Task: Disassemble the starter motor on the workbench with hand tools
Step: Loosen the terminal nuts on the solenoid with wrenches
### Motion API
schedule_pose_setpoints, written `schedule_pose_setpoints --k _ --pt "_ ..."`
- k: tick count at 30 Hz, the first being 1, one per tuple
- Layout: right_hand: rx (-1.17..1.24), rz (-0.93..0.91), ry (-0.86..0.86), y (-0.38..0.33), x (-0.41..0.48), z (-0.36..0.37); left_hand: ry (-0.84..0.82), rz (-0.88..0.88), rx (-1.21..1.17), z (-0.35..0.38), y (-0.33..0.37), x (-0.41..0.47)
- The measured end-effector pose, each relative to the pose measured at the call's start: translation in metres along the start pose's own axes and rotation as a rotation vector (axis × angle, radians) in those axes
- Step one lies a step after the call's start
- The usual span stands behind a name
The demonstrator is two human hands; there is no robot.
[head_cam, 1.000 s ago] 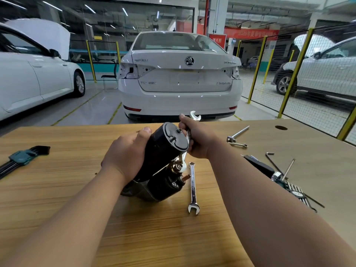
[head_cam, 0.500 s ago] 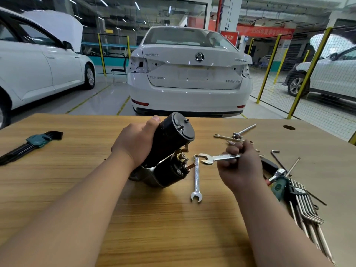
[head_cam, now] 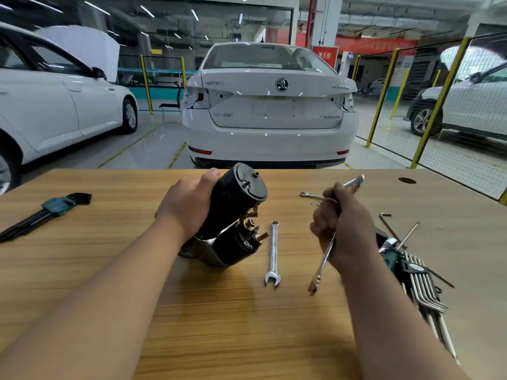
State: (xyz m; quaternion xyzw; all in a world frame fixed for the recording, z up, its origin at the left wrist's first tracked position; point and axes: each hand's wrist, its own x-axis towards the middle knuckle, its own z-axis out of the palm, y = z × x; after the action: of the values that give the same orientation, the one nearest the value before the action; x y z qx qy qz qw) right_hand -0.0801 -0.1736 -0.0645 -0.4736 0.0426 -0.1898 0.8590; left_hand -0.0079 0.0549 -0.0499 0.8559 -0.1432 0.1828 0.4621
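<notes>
The black starter motor (head_cam: 236, 209) stands tilted on the wooden workbench (head_cam: 219, 319), its round end cap facing up and its solenoid terminals to the right. My left hand (head_cam: 189, 207) grips the motor's body from the left. My right hand (head_cam: 343, 229) is to the motor's right and grips a silver wrench (head_cam: 325, 260), whose blurred lower end hangs down toward the bench. A second combination wrench (head_cam: 273, 253) lies flat between the motor and my right hand.
A green-held hex key set (head_cam: 46, 212) lies at the far left. More hex keys (head_cam: 422, 283), a small wrench (head_cam: 315, 196) and loose keys (head_cam: 406, 237) crowd the right side. A hole (head_cam: 407, 180) marks the bench's back right. White cars stand beyond.
My right hand drew the wrench away from the motor's end cap to the right, then turned it so its end points down. My left hand kept hold of the motor.
</notes>
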Motion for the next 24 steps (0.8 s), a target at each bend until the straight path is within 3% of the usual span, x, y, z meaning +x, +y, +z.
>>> schedule_pose_setpoints --k 5,7,10,14,24 --pt "-1.094 -0.313 -0.443 -0.01 -0.001 0.018 -0.006 0.004 0.013 0.0 0.0 0.001" --pt "-1.333 -0.453 -0.547 0.002 -0.007 0.026 -0.004 0.007 0.019 -0.001 -0.001 0.002" --pt "-1.323 -0.616 -0.516 0.017 -0.014 0.029 0.006 0.008 0.021 0.0 -0.002 0.002" --pt "-1.258 -0.56 -0.426 0.03 -0.011 0.029 0.007 0.001 0.018 0.0 -0.001 0.002" --pt "-1.064 -0.458 -0.431 0.039 -0.012 0.027 -0.019 -0.007 -0.003 0.0 0.002 0.0"
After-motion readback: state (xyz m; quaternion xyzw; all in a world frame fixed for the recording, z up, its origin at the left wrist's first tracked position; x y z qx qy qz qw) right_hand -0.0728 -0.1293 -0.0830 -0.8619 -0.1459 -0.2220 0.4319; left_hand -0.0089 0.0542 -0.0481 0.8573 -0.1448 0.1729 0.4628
